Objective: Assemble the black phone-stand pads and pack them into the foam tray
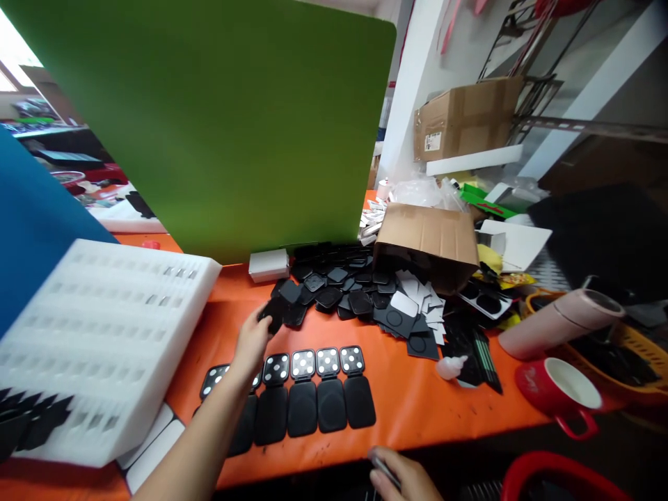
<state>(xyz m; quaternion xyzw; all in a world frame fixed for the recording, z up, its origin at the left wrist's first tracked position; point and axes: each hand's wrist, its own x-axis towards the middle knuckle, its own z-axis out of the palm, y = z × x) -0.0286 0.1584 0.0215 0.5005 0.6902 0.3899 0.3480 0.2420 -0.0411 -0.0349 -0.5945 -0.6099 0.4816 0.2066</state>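
Fingers (265, 325) of the left hand (251, 342) are bent around a dark flat piece (273, 314), gripping it just beyond the row of hinged black cases (331, 405), above its left half; whether the piece is lifted clear of the heap of black parts (328, 299) behind it cannot be told. The right hand (408, 479), on the near side of the row and past its right end, is curled around a thin grey object (386, 470), too blurred to identify. White dots mark the row's upper flaps. The left forearm (209, 424) crosses the row's left end, partly hiding several cases. Left of the row stands a white foam tray (109, 334). Beyond the row lies the heap, with a small white box (268, 266) at its left edge and a green panel (250, 139) blocking the view behind. Right of the row are a small dropper bottle (449, 367), a pink flask (556, 323) and a red mug (535, 390); an open cardboard carton (428, 233) sits beyond it, to the right.
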